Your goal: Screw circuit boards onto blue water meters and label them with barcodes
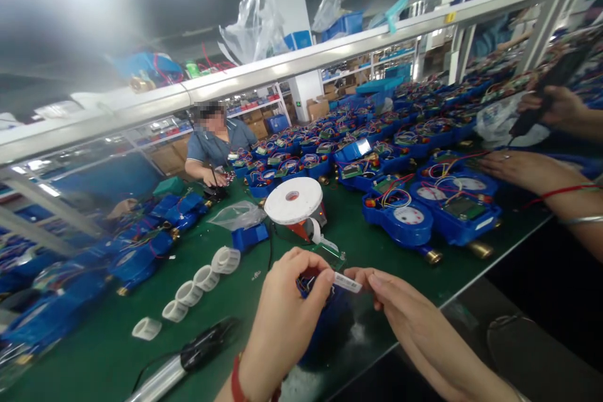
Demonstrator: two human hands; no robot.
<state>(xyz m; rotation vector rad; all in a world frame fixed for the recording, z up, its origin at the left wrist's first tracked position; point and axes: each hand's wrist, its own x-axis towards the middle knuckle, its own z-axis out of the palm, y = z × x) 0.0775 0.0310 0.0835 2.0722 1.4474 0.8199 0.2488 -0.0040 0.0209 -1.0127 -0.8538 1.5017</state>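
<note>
A small white barcode label (348, 282) is stretched between my hands. My left hand (292, 301) pinches its left end between thumb and forefinger. At the label's right end, the thumb and forefinger of my right hand (400, 304) close on it. Just below sits a blue water meter (325, 326) with thin wires, mostly hidden by my left hand. Beyond it lies a green circuit board (331, 255). A white label roll (293, 201) rests on a dispenser, a strip hanging from it.
Several small label rolls (188, 293) line the green table (202, 326) on the left, near a black-and-silver tool (188, 358). Wired blue meters (405, 220) fill the right and back. At right, a co-worker's hand (560, 107) grips a black power screwdriver; another person (219, 138) works opposite.
</note>
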